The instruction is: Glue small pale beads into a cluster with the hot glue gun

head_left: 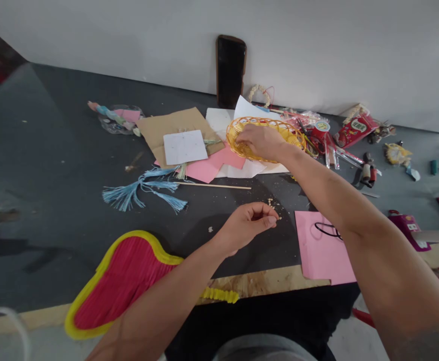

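Basket (297,143), yellow-woven, surrounds the right hand (262,142) (grip hidden, cannot tell), while the left hand (249,223) pinches a pale bit (280,218).

Dark tabletop (64,200) against pale wall (129,40)

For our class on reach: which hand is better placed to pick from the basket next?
Probably the right hand: it reaches into the basket, while the left hand is outside and seems to pinch a tiny bit.

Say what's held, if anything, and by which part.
Left hand apparently pinches a tiny pale bit, part unclear; right hand, in the yellow basket: cannot tell.
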Tool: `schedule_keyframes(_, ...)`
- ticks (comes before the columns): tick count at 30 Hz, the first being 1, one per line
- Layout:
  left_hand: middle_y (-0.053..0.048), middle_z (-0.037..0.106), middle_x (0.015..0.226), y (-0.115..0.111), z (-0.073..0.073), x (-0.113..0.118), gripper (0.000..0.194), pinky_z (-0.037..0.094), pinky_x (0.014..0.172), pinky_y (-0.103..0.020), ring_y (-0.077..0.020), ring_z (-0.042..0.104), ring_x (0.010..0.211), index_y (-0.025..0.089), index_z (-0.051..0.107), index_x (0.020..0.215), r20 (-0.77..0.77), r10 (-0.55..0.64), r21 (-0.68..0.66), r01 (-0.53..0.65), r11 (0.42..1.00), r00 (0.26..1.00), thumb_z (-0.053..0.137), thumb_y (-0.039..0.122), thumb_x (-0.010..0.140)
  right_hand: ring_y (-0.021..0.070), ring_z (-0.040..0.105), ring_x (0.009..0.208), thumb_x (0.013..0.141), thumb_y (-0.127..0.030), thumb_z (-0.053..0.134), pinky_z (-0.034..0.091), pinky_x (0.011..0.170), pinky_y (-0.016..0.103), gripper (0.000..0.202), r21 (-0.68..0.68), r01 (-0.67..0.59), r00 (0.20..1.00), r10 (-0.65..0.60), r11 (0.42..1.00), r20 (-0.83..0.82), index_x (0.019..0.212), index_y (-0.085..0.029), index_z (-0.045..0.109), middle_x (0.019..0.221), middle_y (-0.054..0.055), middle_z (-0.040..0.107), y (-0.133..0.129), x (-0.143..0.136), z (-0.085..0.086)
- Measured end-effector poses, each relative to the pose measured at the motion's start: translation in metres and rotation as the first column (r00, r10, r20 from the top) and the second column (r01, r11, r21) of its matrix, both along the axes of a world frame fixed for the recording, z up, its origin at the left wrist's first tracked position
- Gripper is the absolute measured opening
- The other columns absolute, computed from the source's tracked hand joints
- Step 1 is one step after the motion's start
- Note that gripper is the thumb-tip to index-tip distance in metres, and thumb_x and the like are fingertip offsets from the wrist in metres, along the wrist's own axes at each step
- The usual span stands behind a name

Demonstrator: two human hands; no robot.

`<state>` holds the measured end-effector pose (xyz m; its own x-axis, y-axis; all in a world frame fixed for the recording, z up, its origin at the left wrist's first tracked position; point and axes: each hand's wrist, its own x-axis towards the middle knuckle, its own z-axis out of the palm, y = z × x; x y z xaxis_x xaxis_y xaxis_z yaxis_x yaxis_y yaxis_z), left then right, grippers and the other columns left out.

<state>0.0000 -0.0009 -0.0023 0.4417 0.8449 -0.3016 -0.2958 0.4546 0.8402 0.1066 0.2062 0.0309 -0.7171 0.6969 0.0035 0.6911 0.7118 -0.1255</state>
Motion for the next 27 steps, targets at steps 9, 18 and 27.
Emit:
schedule_keyframes(9,0.000,0.065,0.071,0.008,0.006,-0.009,0.030,0.039,0.058,-0.023,-0.0078,0.050,0.058,0.016,0.071,0.085,0.059,0.278,0.009,-0.279,0.960,0.959,0.086,0.037,0.068,0.0182,0.064,0.090,0.098,-0.027,0.048,0.051,0.087,0.034,0.026,0.052,0.183,0.944,-0.161,0.982,-0.288,0.115,-0.020,0.065,0.096,0.005,0.070,-0.039,0.044,0.053)
schedule_keyframes(18,0.004,0.058,0.067,0.019,0.003,-0.008,0.045,0.039,0.053,-0.020,-0.0064,0.048,0.055,0.020,0.045,0.066,0.018,0.536,0.147,-0.532,0.834,0.844,0.089,0.024,0.056,0.0115,0.038,0.050,0.094,-0.031,0.053,0.041,0.053,0.029,0.005,-0.076,0.384,0.685,-0.339,0.920,-0.644,0.097,-0.028,0.052,0.064,-0.006,0.039,-0.161,0.111,0.041)
schedule_keyframes(27,0.002,0.062,0.068,0.010,-0.002,-0.011,0.018,0.041,0.054,-0.021,-0.0097,0.052,0.055,0.019,0.067,0.088,-0.354,0.529,0.547,-0.288,0.786,0.771,0.077,0.029,0.077,0.0131,0.051,0.052,0.101,-0.030,0.043,0.045,0.054,0.030,0.011,-0.259,0.305,0.625,-0.398,0.917,-0.672,0.110,-0.028,0.049,0.068,-0.004,0.055,-0.206,0.102,0.001)
